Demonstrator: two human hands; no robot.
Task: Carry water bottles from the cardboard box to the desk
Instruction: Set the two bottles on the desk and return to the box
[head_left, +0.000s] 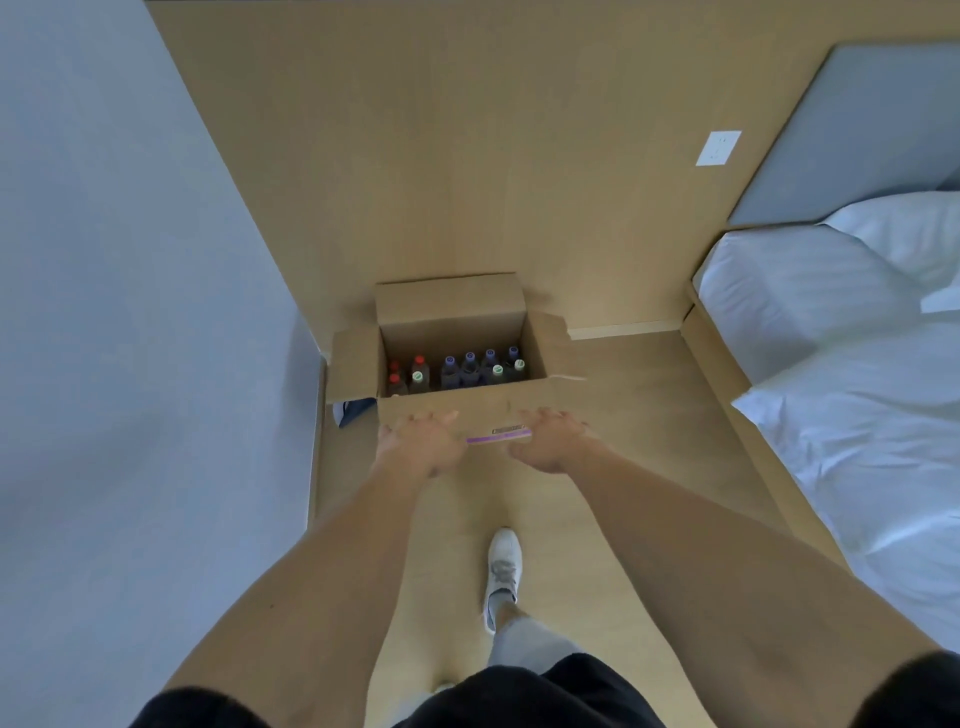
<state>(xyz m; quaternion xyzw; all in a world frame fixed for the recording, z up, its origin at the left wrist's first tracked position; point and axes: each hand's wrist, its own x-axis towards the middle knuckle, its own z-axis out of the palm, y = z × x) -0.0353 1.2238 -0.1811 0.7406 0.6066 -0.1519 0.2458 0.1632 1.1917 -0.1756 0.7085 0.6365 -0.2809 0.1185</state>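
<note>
Brown open cardboard box (452, 410) sits on the wooden floor (623, 415), holding capped plastic water bottles (470, 369). Left hand (421, 447) and right hand (550, 441) reach towards its near side, fingers spread, gripping nothing.

A bed (852, 415) with white sheets occupies the right side, with a white pillow (904, 234) against a grey headboard (857, 130). A white wall socket (718, 148) sits on the wooden wall panel (467, 156). A white shoe (503, 571) stands on the wooden floor (649, 441). The grey wall (104, 312) is left.
</note>
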